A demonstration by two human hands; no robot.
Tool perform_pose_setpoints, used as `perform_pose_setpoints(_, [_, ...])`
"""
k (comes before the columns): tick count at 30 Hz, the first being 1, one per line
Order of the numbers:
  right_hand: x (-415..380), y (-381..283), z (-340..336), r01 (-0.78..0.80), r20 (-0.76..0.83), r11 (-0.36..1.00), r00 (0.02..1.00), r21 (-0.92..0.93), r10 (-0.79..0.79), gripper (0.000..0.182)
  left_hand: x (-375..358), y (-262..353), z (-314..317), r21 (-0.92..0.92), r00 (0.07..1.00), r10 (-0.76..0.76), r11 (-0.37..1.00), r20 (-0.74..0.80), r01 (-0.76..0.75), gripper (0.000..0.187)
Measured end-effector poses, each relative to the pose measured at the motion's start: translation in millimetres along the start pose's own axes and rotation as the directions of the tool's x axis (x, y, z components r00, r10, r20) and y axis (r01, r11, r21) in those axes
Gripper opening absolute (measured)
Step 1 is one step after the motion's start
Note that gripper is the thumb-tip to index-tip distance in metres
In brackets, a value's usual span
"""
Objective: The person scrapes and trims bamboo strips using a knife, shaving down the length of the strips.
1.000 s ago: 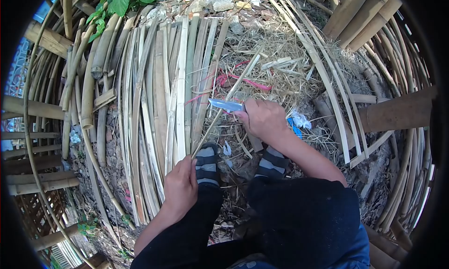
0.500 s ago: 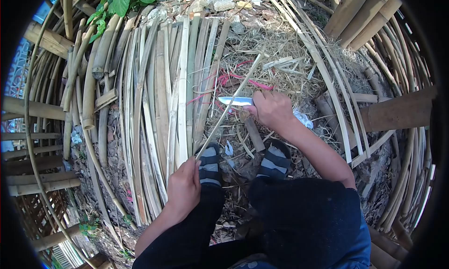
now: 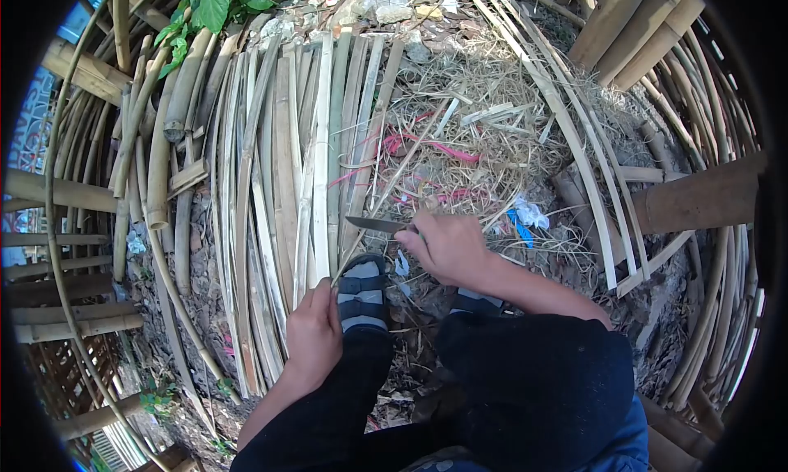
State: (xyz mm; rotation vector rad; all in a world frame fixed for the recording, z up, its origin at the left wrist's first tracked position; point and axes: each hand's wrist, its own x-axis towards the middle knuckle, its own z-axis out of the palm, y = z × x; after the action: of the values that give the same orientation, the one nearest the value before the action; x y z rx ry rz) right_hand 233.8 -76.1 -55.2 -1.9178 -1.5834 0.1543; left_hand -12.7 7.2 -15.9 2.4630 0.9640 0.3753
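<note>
My left hand (image 3: pixel 314 328) is closed on the near end of a thin bamboo strip (image 3: pixel 404 167), which slants away up and to the right. In my right hand (image 3: pixel 450 246) is a knife (image 3: pixel 376 224), its handle wrapped by the fingers. The blade points left and crosses the strip a short way beyond my left hand. Beside my left hand lies a row of split bamboo slats (image 3: pixel 283 160) on the ground. Pink plastic twine (image 3: pixel 447 149) lies beneath and beyond the strip.
Dry shavings (image 3: pixel 492 156) cover the ground ahead. Long bamboo strips (image 3: pixel 566 115) curve along the right, near a thick bamboo pole (image 3: pixel 698 194). Cut bamboo poles (image 3: pixel 156 176) stand at the left. My sandalled foot (image 3: pixel 361 295) is close to the strip. White and blue scraps (image 3: pixel 529 216) lie at right.
My right hand and the knife have moved down and left along the strip, nearer to my left hand. The left hand has shifted slightly left, and the strip's far end sits lower.
</note>
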Motion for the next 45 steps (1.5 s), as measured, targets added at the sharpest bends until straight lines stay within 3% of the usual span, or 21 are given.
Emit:
perform_pose_setpoints(2, [-1.1, -9.9, 14.8, 0.066, 0.009, 0.998, 0.998, 0.003, -0.067, 0.037, 0.4, 1.4, -0.4, 0.011, 1.0, 0.011, 1.0, 0.004, -0.011, 0.015])
perform_pose_setpoints(4, [1.0, -6.6, 22.6, 0.112, -0.094, 0.989, 0.988, -0.099, -0.121, 0.038, -0.2, 3.3, -3.0, 0.099, 1.0, 0.0, 0.995, 0.01, -0.001, 0.018])
perform_pose_setpoints(5, [3.0, -3.6, 21.0, -0.004, -0.083, 0.996, 0.997, -0.09, -0.003, 0.039, -0.7, 2.6, -3.0, 0.1, 1.0, 0.004, 0.995, 0.012, -0.005, 0.018])
perform_pose_setpoints(8, [14.4, 12.6, 6.5, 0.007, -0.093, 0.973, 0.995, -0.229, -0.029, 0.043, -2.2, 1.8, -1.8, 0.072, 0.999, 0.007, 0.997, -0.035, -0.004, 0.02])
perform_pose_setpoints(10, [12.0, 18.1, 10.9, -0.016, -0.068, 0.974, 0.998, -0.226, 0.0, 0.044, -2.7, 2.9, -3.7, 0.085, 0.999, 0.012, 0.996, -0.041, -0.009, 0.02])
perform_pose_setpoints(12, [16.5, 31.7, 12.1, 0.084, -0.13, 0.944, 0.983, -0.32, -0.131, 0.045, -3.9, 2.1, -2.0, 0.08, 0.999, 0.009, 0.997, -0.044, -0.005, 0.019])
perform_pose_setpoints(25, [19.8, 61.4, 8.2, 0.15, -0.153, 0.891, 0.96, -0.429, -0.235, 0.044, -3.4, 0.8, -2.9, 0.048, 0.999, 0.008, 0.999, 0.033, -0.009, 0.024])
perform_pose_setpoints(27, [18.7, 65.3, 6.1, 0.119, -0.084, 0.891, 0.981, -0.437, -0.172, 0.045, -6.4, -2.2, -1.9, 0.044, 1.0, 0.001, 0.999, 0.029, -0.003, 0.024])
perform_pose_setpoints(28, [29.3, 82.8, -2.2, -0.177, -0.123, 0.906, 0.983, -0.385, 0.14, 0.047, -7.5, -4.6, -2.8, 0.045, 1.0, -0.004, 0.999, 0.021, 0.003, 0.024])
perform_pose_setpoints(29, [41.6, 111.6, -17.0, -0.46, -0.139, 0.826, 0.888, -0.325, 0.439, 0.051, -14.0, -6.3, -5.4, 0.044, 1.0, -0.006, 0.999, 0.02, 0.006, 0.024])
perform_pose_setpoints(30, [45.0, 138.9, -41.9, -0.574, -0.201, 0.73, 0.817, -0.372, 0.54, 0.057, -21.5, -9.7, -10.9, 0.064, 0.999, -0.033, 0.997, -0.005, 0.034, 0.022])
perform_pose_setpoints(33, [36.9, 156.1, -69.8, -0.679, -0.332, 0.671, 0.732, -0.297, 0.595, 0.062, -17.5, -10.5, -14.8, 0.054, 0.997, -0.07, 0.996, -0.034, 0.072, 0.018])
perform_pose_setpoints(35, [35.7, 146.8, -71.2, -0.614, -0.409, 0.776, 0.751, -0.144, 0.518, 0.057, -13.5, -11.0, -8.6, -0.012, 0.995, -0.082, 0.997, -0.062, 0.082, 0.012])
perform_pose_setpoints(37, [30.8, 107.6, -56.9, -0.49, -0.312, 0.871, 0.834, -0.039, 0.455, 0.051, -5.9, -1.4, -6.6, -0.102, 0.988, -0.151, 0.984, -0.014, 0.149, 0.011])
perform_pose_setpoints(40, [18.0, 41.3, -20.0, -0.13, -0.179, 0.985, 0.972, 0.113, 0.149, 0.038, 2.8, 9.9, -8.7, -0.215, 0.975, -0.215, 0.951, 0.064, 0.224, 0.015])
perform_pose_setpoints(41, [13.4, 22.6, -7.3, -0.076, -0.096, 0.995, 0.992, 0.062, 0.082, 0.037, 2.9, 10.6, -8.2, -0.246, 0.966, -0.237, 0.935, 0.103, 0.255, 0.015])
perform_pose_setpoints(43, [8.8, -3.4, 15.7, 0.1, -0.127, 0.987, 0.988, 0.123, -0.084, 0.04, 3.2, 13.8, -6.2, -0.283, 0.958, -0.254, 0.917, 0.13, 0.281, 0.016])
perform_pose_setpoints(45, [7.9, -8.8, 27.4, 0.094, -0.124, 0.994, 0.989, 0.057, -0.086, 0.038, 2.4, 18.9, -6.4, -0.297, 0.95, -0.274, 0.904, 0.149, 0.308, 0.019])
